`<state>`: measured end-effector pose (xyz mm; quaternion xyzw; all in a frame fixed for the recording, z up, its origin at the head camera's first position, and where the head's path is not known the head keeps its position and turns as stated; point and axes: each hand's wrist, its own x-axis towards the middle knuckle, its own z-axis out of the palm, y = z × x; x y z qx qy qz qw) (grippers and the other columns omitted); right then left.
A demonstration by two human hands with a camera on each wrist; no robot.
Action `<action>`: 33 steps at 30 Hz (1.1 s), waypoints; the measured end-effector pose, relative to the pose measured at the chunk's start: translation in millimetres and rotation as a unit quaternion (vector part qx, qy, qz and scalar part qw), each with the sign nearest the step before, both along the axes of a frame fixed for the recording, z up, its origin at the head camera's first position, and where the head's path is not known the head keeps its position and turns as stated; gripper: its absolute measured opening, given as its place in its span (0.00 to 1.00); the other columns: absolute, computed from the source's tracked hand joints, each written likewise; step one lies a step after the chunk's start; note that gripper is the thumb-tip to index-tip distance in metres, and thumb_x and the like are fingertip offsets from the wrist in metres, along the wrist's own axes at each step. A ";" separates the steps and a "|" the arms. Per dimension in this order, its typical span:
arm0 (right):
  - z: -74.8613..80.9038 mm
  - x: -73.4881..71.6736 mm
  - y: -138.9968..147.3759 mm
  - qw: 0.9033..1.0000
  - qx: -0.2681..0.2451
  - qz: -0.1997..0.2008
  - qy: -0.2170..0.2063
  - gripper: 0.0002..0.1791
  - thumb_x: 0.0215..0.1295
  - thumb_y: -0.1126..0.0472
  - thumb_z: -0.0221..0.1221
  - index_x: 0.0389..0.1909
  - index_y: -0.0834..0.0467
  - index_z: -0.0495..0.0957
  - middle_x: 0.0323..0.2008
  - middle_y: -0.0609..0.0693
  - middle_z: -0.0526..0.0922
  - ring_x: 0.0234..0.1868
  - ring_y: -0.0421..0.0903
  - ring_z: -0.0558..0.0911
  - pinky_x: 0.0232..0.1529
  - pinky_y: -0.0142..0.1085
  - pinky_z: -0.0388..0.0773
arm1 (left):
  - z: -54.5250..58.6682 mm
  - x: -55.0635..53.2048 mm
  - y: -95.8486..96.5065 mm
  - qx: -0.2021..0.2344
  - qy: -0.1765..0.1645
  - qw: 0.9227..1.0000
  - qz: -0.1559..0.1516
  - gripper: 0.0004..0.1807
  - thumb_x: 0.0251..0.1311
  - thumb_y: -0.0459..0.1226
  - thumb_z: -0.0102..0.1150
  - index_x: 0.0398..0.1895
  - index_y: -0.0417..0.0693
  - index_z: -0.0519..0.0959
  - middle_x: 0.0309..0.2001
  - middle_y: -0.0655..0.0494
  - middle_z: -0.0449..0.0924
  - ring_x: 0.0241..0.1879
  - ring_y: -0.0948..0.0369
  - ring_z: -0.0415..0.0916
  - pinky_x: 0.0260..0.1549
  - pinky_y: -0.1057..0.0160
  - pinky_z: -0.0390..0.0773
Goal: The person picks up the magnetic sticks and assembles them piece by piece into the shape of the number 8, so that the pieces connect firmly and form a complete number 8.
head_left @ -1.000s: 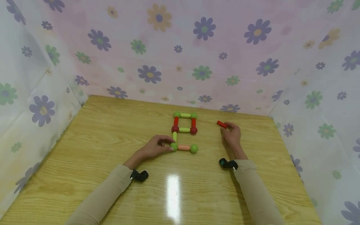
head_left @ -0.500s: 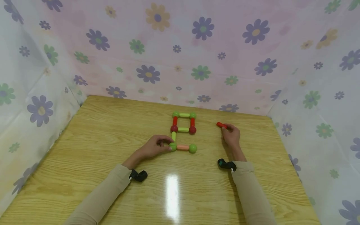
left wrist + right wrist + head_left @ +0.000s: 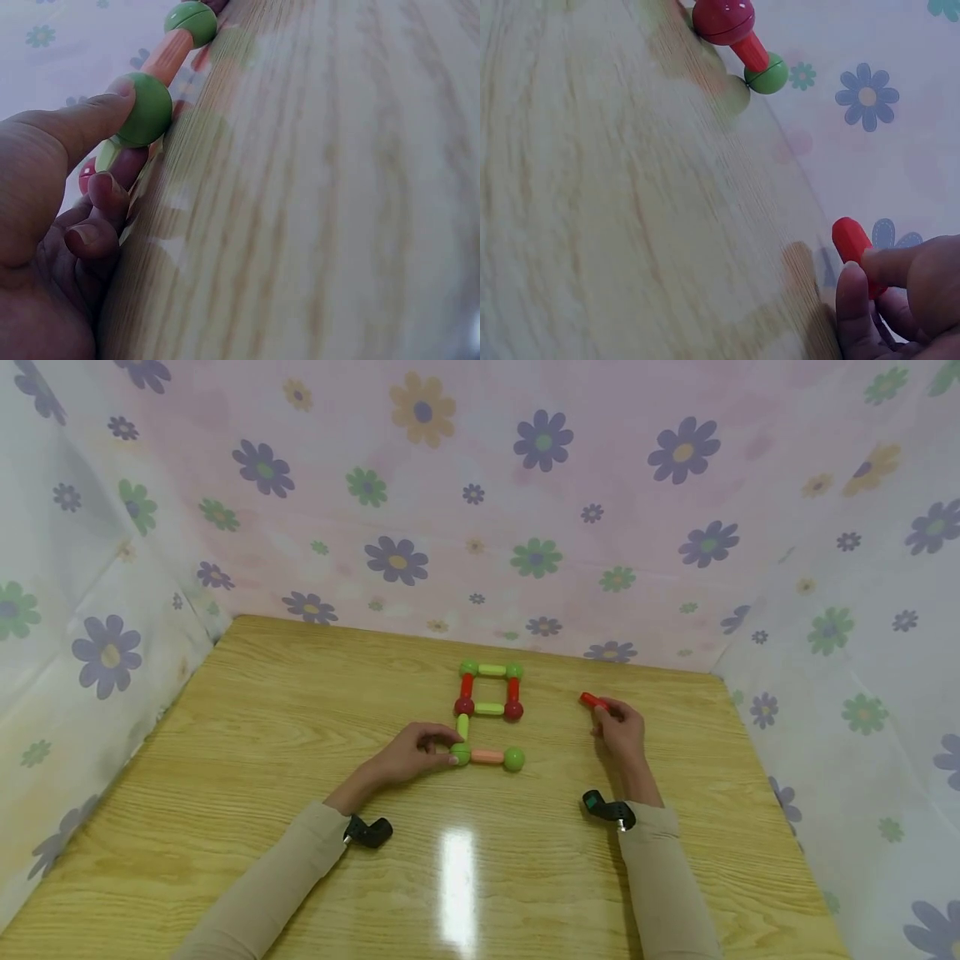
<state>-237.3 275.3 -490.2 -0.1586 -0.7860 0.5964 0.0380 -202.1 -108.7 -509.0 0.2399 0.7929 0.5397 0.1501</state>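
Note:
My left hand point(image 3: 411, 753) pinches a green ball point(image 3: 148, 110) at the lower left corner of a figure of balls and rods lying on the table. From that ball an orange rod point(image 3: 487, 757) runs right to another green ball point(image 3: 514, 759), and a yellow-green rod point(image 3: 462, 727) leads up to a dark red ball point(image 3: 464, 706). Above is a square with red rods point(image 3: 513, 690) at its sides and green balls at its far corners. Right of the figure, my right hand point(image 3: 622, 727) holds a loose red rod point(image 3: 850, 238) between thumb and fingers, one end sticking out.
The wooden table point(image 3: 300, 693) meets a flower-patterned cloth point(image 3: 472, 527) at its back and sides. A bright glare strip point(image 3: 458, 885) shines on the near tabletop. Each wrist wears a black camera point(image 3: 369, 832).
The red rod has shifted slightly within my right hand's fingers, and that hand has moved a little toward me. My left hand stays on the green ball.

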 end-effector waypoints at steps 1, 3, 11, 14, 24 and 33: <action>0.5 0.8 0.2 1.000 0.000 0.003 -0.002 0.22 0.77 0.58 0.55 0.65 0.66 0.74 0.42 0.50 0.76 0.24 0.34 0.77 0.31 0.25 0.78 | 0.0 0.4 -0.1 0.001 -0.001 1.000 0.001 0.16 0.65 0.40 0.68 0.55 0.50 0.84 0.50 0.53 0.84 0.31 0.60 0.69 0.34 0.65 0.71; 1.5 2.1 0.5 1.000 0.003 0.009 -0.008 0.23 0.77 0.55 0.56 0.65 0.66 0.74 0.42 0.48 0.76 0.26 0.34 0.77 0.32 0.25 0.78 | 0.1 1.2 0.2 0.003 -0.001 1.000 0.001 0.16 0.65 0.40 0.68 0.55 0.49 0.83 0.51 0.52 0.84 0.31 0.60 0.69 0.34 0.65 0.70; 2.9 4.4 0.1 1.000 0.012 0.001 -0.018 0.29 0.76 0.45 0.56 0.64 0.64 0.76 0.35 0.42 0.79 0.30 0.34 0.79 0.36 0.26 0.75 | 1.8 1.3 0.3 -0.010 0.001 1.000 0.004 0.16 0.65 0.40 0.68 0.55 0.51 0.84 0.50 0.54 0.84 0.32 0.59 0.69 0.35 0.65 0.70; 3.7 5.6 -2.6 1.000 0.020 -0.006 -0.018 0.29 0.76 0.44 0.55 0.61 0.64 0.78 0.31 0.41 0.80 0.30 0.35 0.78 0.36 0.26 0.72 | 1.9 0.9 0.7 -0.018 0.003 1.000 0.004 0.16 0.65 0.42 0.68 0.55 0.54 0.84 0.51 0.57 0.84 0.32 0.59 0.69 0.35 0.64 0.71; 5.9 14.0 -30.6 0.987 -0.014 0.018 0.158 0.17 0.71 0.65 0.62 0.54 0.72 0.80 0.39 0.49 0.84 0.35 0.37 0.82 0.31 0.28 0.82 | -0.6 -1.0 2.8 -0.005 0.011 1.000 0.003 0.16 0.67 0.37 0.66 0.57 0.49 0.83 0.55 0.51 0.82 0.42 0.58 0.74 0.42 0.60 0.75; 11.5 17.5 -56.0 0.964 -0.107 0.072 0.232 0.18 0.68 0.70 0.64 0.54 0.76 0.76 0.36 0.43 0.83 0.33 0.39 0.83 0.29 0.30 0.82 | 2.5 -0.4 1.3 -0.017 0.011 1.000 0.000 0.16 0.66 0.42 0.67 0.56 0.55 0.84 0.52 0.58 0.83 0.36 0.59 0.72 0.37 0.62 0.74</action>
